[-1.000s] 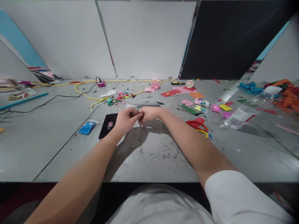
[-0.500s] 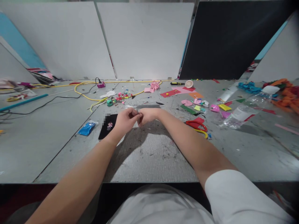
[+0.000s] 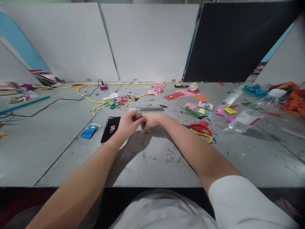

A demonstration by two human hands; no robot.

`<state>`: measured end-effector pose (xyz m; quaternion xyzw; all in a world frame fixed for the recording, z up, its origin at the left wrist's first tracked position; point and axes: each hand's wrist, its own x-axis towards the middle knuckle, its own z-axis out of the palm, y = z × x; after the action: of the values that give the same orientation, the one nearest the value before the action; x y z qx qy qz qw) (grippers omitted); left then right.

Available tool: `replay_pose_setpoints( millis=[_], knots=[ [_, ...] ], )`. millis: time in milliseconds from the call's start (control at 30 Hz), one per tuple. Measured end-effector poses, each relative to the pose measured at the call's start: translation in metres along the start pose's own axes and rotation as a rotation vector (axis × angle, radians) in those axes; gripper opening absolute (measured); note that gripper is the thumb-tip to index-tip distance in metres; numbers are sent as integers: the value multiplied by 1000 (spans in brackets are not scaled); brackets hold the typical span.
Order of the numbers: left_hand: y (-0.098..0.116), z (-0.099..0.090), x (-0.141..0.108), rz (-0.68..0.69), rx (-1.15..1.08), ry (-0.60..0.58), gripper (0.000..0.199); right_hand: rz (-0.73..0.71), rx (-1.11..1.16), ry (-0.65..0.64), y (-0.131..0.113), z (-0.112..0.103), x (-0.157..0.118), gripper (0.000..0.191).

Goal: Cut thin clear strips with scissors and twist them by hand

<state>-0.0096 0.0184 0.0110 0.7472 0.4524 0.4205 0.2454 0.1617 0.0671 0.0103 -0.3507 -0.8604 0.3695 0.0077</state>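
My left hand (image 3: 130, 123) and my right hand (image 3: 150, 121) meet fingertip to fingertip above the middle of the grey table (image 3: 152, 171). The fingers of both are closed in a pinch around something small that I cannot make out. Just beyond them lies a bundle of thin silvery wires (image 3: 149, 108), spread sideways on the tabletop. A black phone (image 3: 110, 132) rests beside my left wrist, partly covered by that arm. Scissors with red and yellow handles (image 3: 202, 132) lie to the right of my right forearm.
A blue packet (image 3: 89, 131) lies left of the phone. Coloured clay bits (image 3: 122, 100), a yellow cord (image 3: 95, 101) and red paper (image 3: 174, 95) are scattered behind. A clear bottle (image 3: 252, 114) leans at the right. White panels (image 3: 150, 41) line the table's back.
My right hand has shifted very slightly, its fingers turning a little lower. My left hand stays nearly in place, and the view has tilted slightly.
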Motion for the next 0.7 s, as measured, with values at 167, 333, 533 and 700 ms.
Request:
replay_pose_setpoints(
  millis=[167, 333, 533, 700],
  knots=[
    [-3, 1, 0, -3, -19, 11, 21, 17, -13, 24, -3, 0, -2, 7],
    [-5, 1, 1, -12, -69, 3, 24, 82, 10, 31, -9, 3, -3, 11],
    [-2, 2, 1, -7, -39, 9, 25, 94, 62, 9, -10, 1, -3, 9],
    [2, 1, 0, -10, -7, 10, 23, 85, -62, 39, -8, -2, -4, 10]
  ],
)
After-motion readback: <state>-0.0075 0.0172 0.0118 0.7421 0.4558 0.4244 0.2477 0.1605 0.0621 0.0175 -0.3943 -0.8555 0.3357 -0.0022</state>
